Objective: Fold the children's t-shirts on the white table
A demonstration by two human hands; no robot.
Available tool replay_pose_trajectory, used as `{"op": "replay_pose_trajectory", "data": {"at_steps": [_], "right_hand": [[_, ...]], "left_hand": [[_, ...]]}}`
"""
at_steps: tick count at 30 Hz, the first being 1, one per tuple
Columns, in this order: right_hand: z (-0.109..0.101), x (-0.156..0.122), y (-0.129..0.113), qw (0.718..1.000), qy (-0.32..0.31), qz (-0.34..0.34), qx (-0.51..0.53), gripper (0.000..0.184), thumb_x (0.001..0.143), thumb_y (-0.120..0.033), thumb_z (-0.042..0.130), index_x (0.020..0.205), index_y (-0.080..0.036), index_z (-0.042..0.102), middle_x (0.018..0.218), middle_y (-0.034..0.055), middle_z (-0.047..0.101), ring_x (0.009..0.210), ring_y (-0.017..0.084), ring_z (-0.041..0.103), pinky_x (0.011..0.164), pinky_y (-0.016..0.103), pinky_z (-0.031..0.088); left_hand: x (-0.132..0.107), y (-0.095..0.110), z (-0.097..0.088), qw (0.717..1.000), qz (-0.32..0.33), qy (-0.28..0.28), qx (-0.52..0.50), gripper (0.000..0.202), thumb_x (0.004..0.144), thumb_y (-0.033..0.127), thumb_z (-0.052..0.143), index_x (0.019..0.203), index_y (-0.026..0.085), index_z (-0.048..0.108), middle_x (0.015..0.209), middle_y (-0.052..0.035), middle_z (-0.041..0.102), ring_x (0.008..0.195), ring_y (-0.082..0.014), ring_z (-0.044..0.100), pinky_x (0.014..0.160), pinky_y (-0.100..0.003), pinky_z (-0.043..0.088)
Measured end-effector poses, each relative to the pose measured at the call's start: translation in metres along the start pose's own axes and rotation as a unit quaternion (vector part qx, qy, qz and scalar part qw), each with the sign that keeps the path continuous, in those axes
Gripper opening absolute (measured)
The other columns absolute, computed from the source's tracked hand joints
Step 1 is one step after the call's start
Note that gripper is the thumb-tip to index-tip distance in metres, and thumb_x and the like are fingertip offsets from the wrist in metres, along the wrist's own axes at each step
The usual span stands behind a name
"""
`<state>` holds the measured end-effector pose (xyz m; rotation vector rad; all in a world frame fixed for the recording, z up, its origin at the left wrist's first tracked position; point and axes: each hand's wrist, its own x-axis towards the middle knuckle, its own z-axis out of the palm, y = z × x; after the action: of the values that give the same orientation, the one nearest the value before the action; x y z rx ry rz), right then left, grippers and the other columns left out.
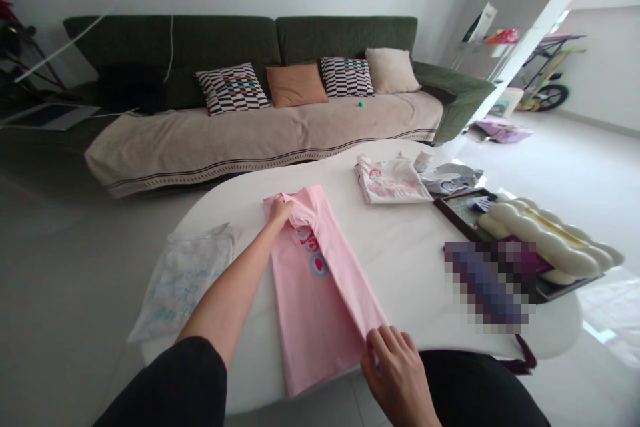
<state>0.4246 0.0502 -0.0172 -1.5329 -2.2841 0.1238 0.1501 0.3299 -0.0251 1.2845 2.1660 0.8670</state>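
Note:
A pink T-shirt (313, 307) with a printed design lies lengthwise on the white table (400, 240), its right side folded inward over part of the print. At the far end, near the collar, my left hand (281, 209) pinches the cloth. My right hand (393, 363) grips the near right corner of the shirt, by the hem, with curled fingers. Left of the shirt, a pale bag or cloth with light blue printing (187, 280) hangs partly over the table edge.
A folded white shirt (393, 180) lies at the table's far right, beside a crumpled silver packet (453, 178). On the right, a dark tray (457, 213) holds a cream bubble-shaped object (550, 233). Beyond the table stands a green sofa (225, 47) with several cushions.

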Motion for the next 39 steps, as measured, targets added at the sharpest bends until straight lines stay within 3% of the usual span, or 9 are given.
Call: {"op": "replay_pose_trajectory", "data": {"at_steps": [7,10,13,18,25,28,32,36,39], "right_hand": [[-0.01,0.018,0.012,0.989,-0.081,-0.067,0.101,0.016,0.085,-0.018,0.039,0.084,-0.02,0.055,0.088,0.006,0.059,0.082,0.017,0.055,0.073,0.03,0.045],[0.0,0.034,0.027,0.993,-0.057,-0.06,0.079,0.028,0.087,-0.017,0.035,0.107,-0.018,0.054,0.114,0.0117,0.055,0.108,0.019,0.049,0.089,0.034,0.041],[0.021,0.045,0.037,0.992,-0.077,-0.095,0.031,0.04,0.086,-0.018,0.034,0.125,-0.019,0.045,0.13,0.0108,0.044,0.122,0.021,0.037,0.098,0.041,0.034],[0.048,0.047,0.043,0.986,-0.137,-0.097,-0.004,0.053,0.088,-0.027,0.032,0.139,-0.025,0.018,0.141,0.0033,0.028,0.131,0.023,0.021,0.099,0.047,0.032],[0.042,0.039,0.029,0.984,-0.167,-0.055,0.006,0.053,0.09,-0.032,0.029,0.139,-0.028,0.011,0.143,0.0026,0.021,0.131,0.024,0.016,0.101,0.053,0.024],[0.029,0.031,0.032,0.977,-0.198,-0.076,0.03,0.054,0.089,-0.035,0.03,0.139,-0.027,0.012,0.144,0.0024,0.018,0.132,0.023,0.014,0.101,0.049,0.027],[0.014,0.041,0.041,0.975,-0.195,-0.096,0.045,0.056,0.089,-0.033,0.031,0.14,-0.024,0.011,0.145,0.0036,0.014,0.133,0.018,0.009,0.103,0.042,0.026],[0.026,0.067,0.043,0.976,-0.18,-0.12,0.034,0.054,0.089,-0.033,0.031,0.139,-0.023,0.015,0.145,0.0056,0.015,0.133,0.02,0.007,0.103,0.046,0.022],[0.042,0.067,0.037,0.976,-0.177,-0.128,0.026,0.053,0.089,-0.036,0.03,0.139,-0.024,0.016,0.144,0.007,0.019,0.133,0.022,0.009,0.102,0.051,0.019]], "left_hand": [[-0.022,-0.001,-0.013,0.993,-0.025,0.059,0.095,0.049,0.07,0.021,0.056,0.116,0.011,0.044,0.114,-0.0205,0.053,0.105,-0.0313,0.052,0.082,-0.041,0.043],[-0.036,0.015,0.003,0.971,0.173,0.072,0.15,0.048,0.078,0.021,0.044,0.125,0.014,0.037,0.127,-0.0163,0.043,0.12,-0.025,0.039,0.097,-0.04,0.033],[-0.039,0.029,0.03,0.915,0.355,-0.004,0.193,0.047,0.081,0.025,0.042,0.127,0.016,0.039,0.137,-0.0116,0.033,0.129,-0.0233,0.023,0.106,-0.041,0.018],[-0.02,0.023,0.06,0.944,0.224,-0.104,0.218,0.066,0.076,0.057,0.043,0.134,0.028,0.031,0.146,-0.0074,0.015,0.132,-0.0361,0.003,0.098,-0.063,0.003],[-0.021,0.027,0.051,0.945,0.209,-0.144,0.206,0.067,0.076,0.062,0.04,0.135,0.033,0.027,0.147,-0.0037,0.008,0.132,-0.033,-0.004,0.098,-0.061,-0.003],[-0.056,0.028,0.032,0.933,0.245,-0.144,0.219,0.064,0.08,0.058,0.035,0.136,0.029,0.025,0.147,-0.0074,0.007,0.132,-0.0328,-0.004,0.097,-0.062,-0.003],[-0.144,-0.005,-0.004,0.901,0.331,-0.149,0.236,0.068,0.081,0.058,0.031,0.139,0.024,0.018,0.147,-0.0109,0.006,0.133,-0.0324,-0.001,0.097,-0.063,0.005],[-0.235,-0.055,-0.03,0.867,0.348,-0.219,0.28,0.072,0.079,0.061,0.033,0.139,0.025,0.015,0.146,-0.0118,0.01,0.133,-0.0322,0.004,0.099,-0.06,0.012],[-0.278,-0.075,-0.037,0.866,0.347,-0.225,0.281,0.072,0.08,0.059,0.034,0.139,0.025,0.011,0.145,-0.0121,0.012,0.132,-0.0324,0.007,0.101,-0.057,0.013]]}}
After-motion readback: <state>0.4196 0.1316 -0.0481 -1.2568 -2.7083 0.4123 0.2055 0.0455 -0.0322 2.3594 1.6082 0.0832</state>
